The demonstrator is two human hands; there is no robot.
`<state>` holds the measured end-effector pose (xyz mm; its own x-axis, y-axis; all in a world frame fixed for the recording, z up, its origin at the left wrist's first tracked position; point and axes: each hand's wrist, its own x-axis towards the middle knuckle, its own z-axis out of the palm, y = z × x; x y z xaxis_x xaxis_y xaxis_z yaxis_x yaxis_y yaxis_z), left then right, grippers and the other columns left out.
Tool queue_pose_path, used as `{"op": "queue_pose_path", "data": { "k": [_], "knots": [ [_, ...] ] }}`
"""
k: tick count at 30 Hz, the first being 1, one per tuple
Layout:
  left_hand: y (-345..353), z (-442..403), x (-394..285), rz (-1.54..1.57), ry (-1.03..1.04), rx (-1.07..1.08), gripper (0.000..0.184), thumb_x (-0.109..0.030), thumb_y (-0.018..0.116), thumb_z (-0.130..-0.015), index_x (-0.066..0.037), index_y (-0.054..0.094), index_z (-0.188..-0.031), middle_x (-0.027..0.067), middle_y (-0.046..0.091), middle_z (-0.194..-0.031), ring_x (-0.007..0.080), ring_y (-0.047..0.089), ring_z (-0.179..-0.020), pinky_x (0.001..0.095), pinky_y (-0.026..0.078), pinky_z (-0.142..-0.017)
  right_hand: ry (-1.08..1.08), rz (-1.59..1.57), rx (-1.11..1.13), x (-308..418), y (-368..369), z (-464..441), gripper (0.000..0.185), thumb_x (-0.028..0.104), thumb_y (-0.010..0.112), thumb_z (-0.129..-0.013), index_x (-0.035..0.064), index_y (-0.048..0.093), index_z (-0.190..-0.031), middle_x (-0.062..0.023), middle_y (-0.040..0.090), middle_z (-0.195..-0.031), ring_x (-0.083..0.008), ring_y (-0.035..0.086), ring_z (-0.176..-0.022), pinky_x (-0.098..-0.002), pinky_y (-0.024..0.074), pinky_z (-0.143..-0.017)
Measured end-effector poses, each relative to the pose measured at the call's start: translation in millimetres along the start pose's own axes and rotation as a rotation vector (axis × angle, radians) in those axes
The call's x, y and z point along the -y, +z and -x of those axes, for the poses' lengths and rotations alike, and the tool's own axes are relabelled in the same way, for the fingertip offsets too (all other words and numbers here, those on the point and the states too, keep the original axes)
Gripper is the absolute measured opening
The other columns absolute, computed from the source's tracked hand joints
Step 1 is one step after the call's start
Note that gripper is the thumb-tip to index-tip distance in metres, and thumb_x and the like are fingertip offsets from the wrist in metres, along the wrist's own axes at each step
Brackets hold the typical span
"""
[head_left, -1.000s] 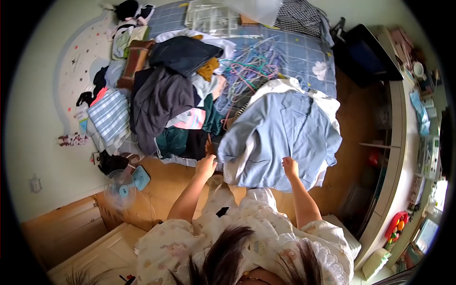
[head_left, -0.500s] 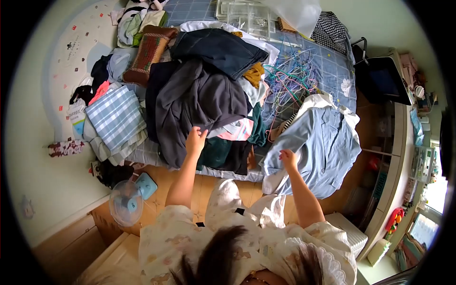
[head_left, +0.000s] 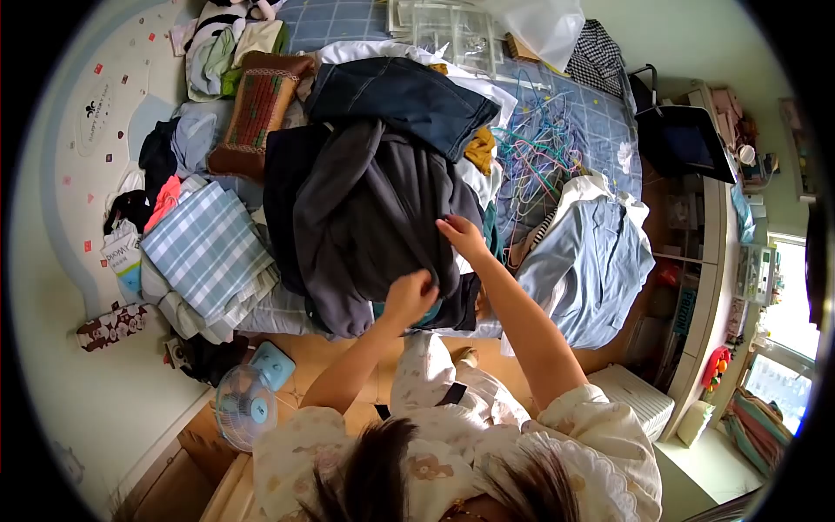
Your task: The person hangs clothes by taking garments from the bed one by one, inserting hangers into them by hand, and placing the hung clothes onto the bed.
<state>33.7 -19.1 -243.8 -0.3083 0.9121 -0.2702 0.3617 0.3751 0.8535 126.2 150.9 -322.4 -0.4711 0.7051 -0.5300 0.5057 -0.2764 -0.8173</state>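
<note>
A dark grey garment point(head_left: 374, 217) lies on top of the clothes pile on the bed. My left hand point(head_left: 410, 297) is at its lower edge, fingers closed on the cloth. Farther right, my right hand point(head_left: 463, 239) pinches the garment's right edge. Dark blue denim point(head_left: 400, 100) lies just above the grey garment, and a mustard cloth point(head_left: 479, 150) peeks out beside it. A light blue jacket point(head_left: 584, 261) is spread over white clothing at the bed's right front corner.
A brown patterned pillow point(head_left: 257, 113) and a folded checked cloth point(head_left: 209, 248) lie left of the pile. Tangled hangers point(head_left: 544, 143) are behind the jacket. A fan point(head_left: 246, 407) stands on the floor at front left. A monitor point(head_left: 687, 143) is at right.
My right hand has moved left from the blue jacket to the grey garment. My left hand has shifted right and down, and the garment's front edge now covers the pink-striped cloth.
</note>
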Motion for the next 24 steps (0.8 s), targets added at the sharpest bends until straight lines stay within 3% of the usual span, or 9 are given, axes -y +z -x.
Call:
{"op": "queue_pose_path", "data": {
  "k": [1,4,7,9,13,16,19,21,24],
  "knots": [
    [1.2,11.7,-11.6,0.020,0.016,0.068,0.021,-0.019,0.065,-0.075,-0.002,0.053,-0.073,0.0164,0.058,-0.066,0.0356,0.059,-0.064,0.0415,0.044,-0.056,0.062,0.114,0.007,17.6,5.4,6.3,0.088,0.049,0.074,-0.071,-0.0095,0.042,-0.128,-0.0231,0.058,-0.115,-0.0282,0.057,-0.106,-0.0324,0.0447,-0.089],
    [19.0,36.5,-32.6,0.034,0.252,0.179,0.017,-0.017,0.062,-0.076,-0.003,0.053,-0.070,0.0148,0.057,-0.067,0.0348,0.057,-0.066,0.0434,0.042,-0.058,-0.031,0.458,-0.093,30.8,23.4,23.3,0.078,0.045,0.077,-0.066,-0.0062,0.049,-0.119,-0.0257,0.058,-0.111,-0.0349,0.055,-0.107,-0.0367,0.0423,-0.092],
    [29.0,56.0,-43.5,0.024,0.349,0.305,0.016,-0.018,0.062,-0.077,-0.004,0.054,-0.072,0.0147,0.059,-0.071,0.0346,0.058,-0.070,0.0431,0.044,-0.061,0.049,0.441,-0.020,16.3,12.7,42.0,0.071,0.035,0.074,-0.067,-0.0058,0.046,-0.119,-0.0280,0.056,-0.111,-0.0372,0.054,-0.108,-0.0399,0.0420,-0.091],
    [29.6,71.6,-49.8,-0.114,0.375,0.493,0.018,-0.022,0.061,-0.078,-0.005,0.056,-0.076,0.0154,0.061,-0.073,0.0347,0.060,-0.072,0.0438,0.046,-0.064,-0.089,0.226,-0.081,14.1,-0.1,82.3,0.048,0.020,0.067,-0.071,-0.0042,0.050,-0.109,-0.0262,0.058,-0.105,-0.0346,0.057,-0.100,-0.0392,0.0430,-0.087],
    [61.6,112.0,-41.6,-0.192,0.436,0.716,0.019,-0.023,0.064,-0.077,-0.005,0.059,-0.080,0.0153,0.062,-0.071,0.0336,0.062,-0.071,0.0436,0.048,-0.063,-0.171,0.208,-0.152,2.3,-30.0,172.3,0.031,0.013,0.061,-0.077,-0.0022,0.049,-0.100,-0.0179,0.057,-0.084,-0.0238,0.055,-0.079,-0.0367,0.0444,-0.075],
    [73.1,132.5,-36.4,-0.239,0.382,0.760,0.019,-0.025,0.065,-0.077,-0.008,0.061,-0.083,0.0139,0.063,-0.071,0.0314,0.063,-0.068,0.0428,0.049,-0.061,-0.166,0.361,-0.225,-32.3,-42.8,227.6,0.028,0.014,0.064,-0.075,0.0001,0.046,-0.092,-0.0240,0.054,-0.080,-0.0417,0.052,-0.076,-0.0442,0.0433,-0.068],
    [63.5,119.6,-33.9,-0.143,0.167,0.618,0.020,-0.027,0.065,-0.077,-0.008,0.061,-0.082,0.0134,0.063,-0.070,0.0311,0.063,-0.066,0.0428,0.048,-0.060,-0.129,0.563,-0.174,-61.3,-49.1,258.5,0.032,0.014,0.065,-0.073,0.0007,0.044,-0.093,-0.0267,0.054,-0.083,-0.0482,0.050,-0.082,-0.0492,0.0424,-0.067],
    [41.4,87.4,-43.6,-0.089,0.063,0.406,0.020,-0.023,0.068,-0.074,-0.008,0.060,-0.083,0.0114,0.064,-0.074,0.0292,0.063,-0.072,0.0403,0.049,-0.063,-0.214,0.655,-0.096,-98.8,-48.1,258.5,0.035,0.012,0.065,-0.072,0.0008,0.045,-0.098,-0.0243,0.051,-0.094,-0.0455,0.051,-0.087,-0.0476,0.0440,-0.071],
    [13.4,19.0,-52.2,-0.362,0.377,-0.047,0.042,-0.017,0.072,-0.068,-0.012,0.057,-0.107,0.0091,0.060,-0.104,0.0273,0.054,-0.105,0.0435,0.042,-0.087,-0.176,0.830,0.032,-135.7,-39.1,240.0,0.045,0.013,0.063,-0.076,0.0059,0.048,-0.117,-0.0146,0.052,-0.107,-0.0350,0.052,-0.103,-0.0422,0.0446,-0.086]
  ]
}}
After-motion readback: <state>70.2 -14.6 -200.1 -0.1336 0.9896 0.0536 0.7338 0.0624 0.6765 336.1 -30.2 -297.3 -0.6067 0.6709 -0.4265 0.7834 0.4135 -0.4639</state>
